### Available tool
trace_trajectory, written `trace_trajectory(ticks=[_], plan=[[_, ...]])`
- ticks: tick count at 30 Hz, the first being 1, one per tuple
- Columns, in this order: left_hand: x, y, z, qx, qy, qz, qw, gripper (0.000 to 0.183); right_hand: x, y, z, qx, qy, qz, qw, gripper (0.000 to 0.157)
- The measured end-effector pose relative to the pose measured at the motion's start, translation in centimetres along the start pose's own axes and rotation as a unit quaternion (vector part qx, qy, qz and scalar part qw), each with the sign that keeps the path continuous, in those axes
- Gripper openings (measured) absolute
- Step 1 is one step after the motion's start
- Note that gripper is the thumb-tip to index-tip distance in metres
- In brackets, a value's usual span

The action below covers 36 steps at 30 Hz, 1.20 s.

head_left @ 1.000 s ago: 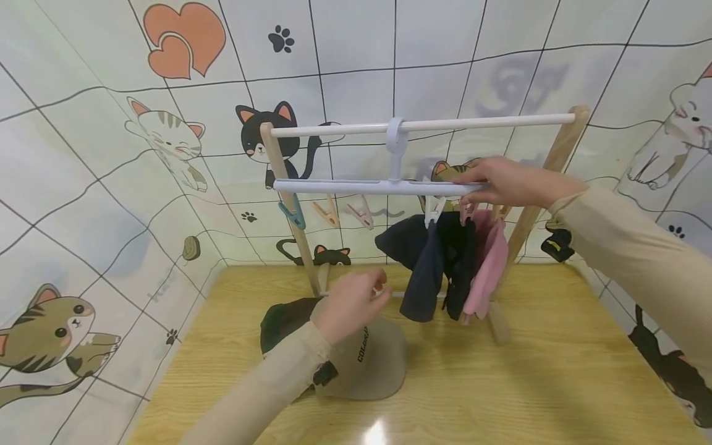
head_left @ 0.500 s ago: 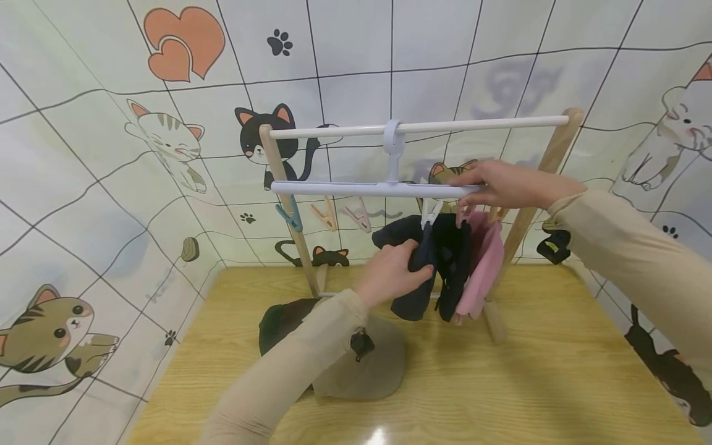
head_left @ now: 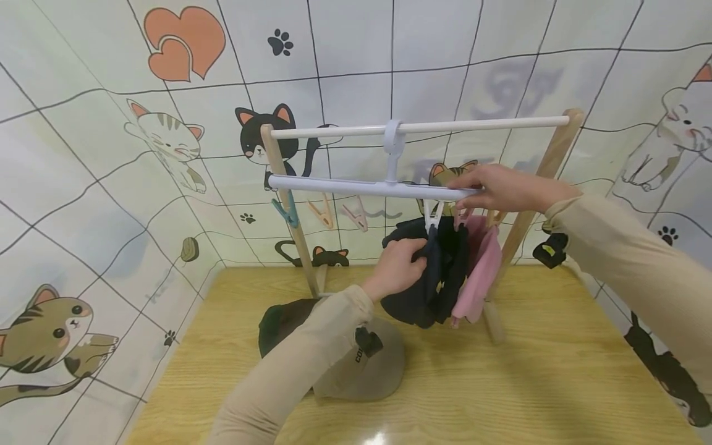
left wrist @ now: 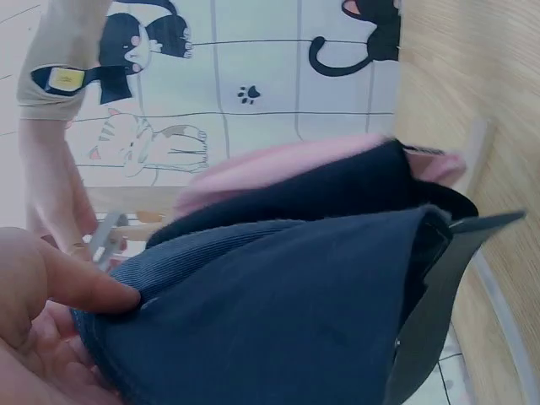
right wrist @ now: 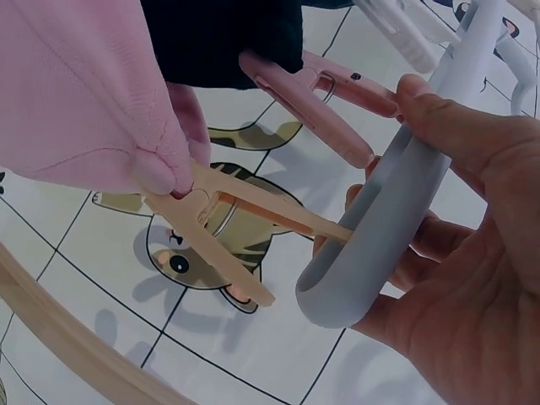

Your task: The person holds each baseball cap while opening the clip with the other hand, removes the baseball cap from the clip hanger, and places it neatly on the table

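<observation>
My left hand (head_left: pixel 397 267) pinches the edge of a navy cap (left wrist: pixel 270 312), thumb on the cloth in the left wrist view. A white clothespin (head_left: pixel 433 216) on the clip hanger (head_left: pixel 334 186) holds this cap. My right hand (head_left: pixel 503 187) grips the pale lavender hanger near its right end, fingers curled round the bar in the right wrist view. Behind the navy cap hang a black cap (head_left: pixel 453 272) and a pink cap (head_left: pixel 478 278), the black on a pink clothespin (right wrist: pixel 316 105), the pink on an orange clothespin (right wrist: pixel 228 219).
The hanger hooks over the white rail (head_left: pixel 473 127) of a wooden-legged rack (head_left: pixel 550 157). Blue (head_left: pixel 287 212), orange (head_left: pixel 321 213) and pink clothespins (head_left: pixel 356 216) dangle at its left. A beige cap (head_left: pixel 378 371) and a dark green-brown cap (head_left: pixel 280 324) lie on the wooden table (head_left: pixel 556 371).
My left hand has moved right and up from above the beige cap to the navy cap and now pinches it. The navy cap has turned; the hanger's left end sits slightly higher. My right hand keeps its grip.
</observation>
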State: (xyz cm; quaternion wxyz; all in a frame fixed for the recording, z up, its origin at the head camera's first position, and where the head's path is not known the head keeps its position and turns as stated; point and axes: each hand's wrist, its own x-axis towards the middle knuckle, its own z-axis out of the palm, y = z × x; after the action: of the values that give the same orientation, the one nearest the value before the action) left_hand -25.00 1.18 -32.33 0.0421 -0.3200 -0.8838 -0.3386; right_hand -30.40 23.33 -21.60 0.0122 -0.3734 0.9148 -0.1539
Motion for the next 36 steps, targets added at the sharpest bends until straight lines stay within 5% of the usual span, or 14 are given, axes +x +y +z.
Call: trace_trajectory(ticks=[3,17,26,31,36], plan=[[-0.1,0.0,-0.4,-0.027,0.007,0.015,0.9995,0.025,0.2,0.1,0.4,0.010,0.003,0.000,1.000,0.039],[-0.5,0.0,-1.3,-0.044,0.010,-0.033,0.9984,0.033,0.3,0.3,3.3,0.048,0.038,0.028,0.998,0.033],[-0.5,-0.4,-1.3,-0.062,0.007,-0.045,0.9970,0.030,0.1,-0.8,5.4,-0.019,0.173,0.101,0.980,0.032],[-0.3,-0.9,-1.1,-0.047,0.027,-0.033,0.9980,0.024,0.1,-2.4,6.4,-0.038,0.190,0.107,0.975,0.017],[-0.1,-1.4,-1.0,-0.030,0.039,-0.029,0.9984,0.020,0.5,-3.4,7.1,-0.030,0.197,0.125,0.972,0.021]])
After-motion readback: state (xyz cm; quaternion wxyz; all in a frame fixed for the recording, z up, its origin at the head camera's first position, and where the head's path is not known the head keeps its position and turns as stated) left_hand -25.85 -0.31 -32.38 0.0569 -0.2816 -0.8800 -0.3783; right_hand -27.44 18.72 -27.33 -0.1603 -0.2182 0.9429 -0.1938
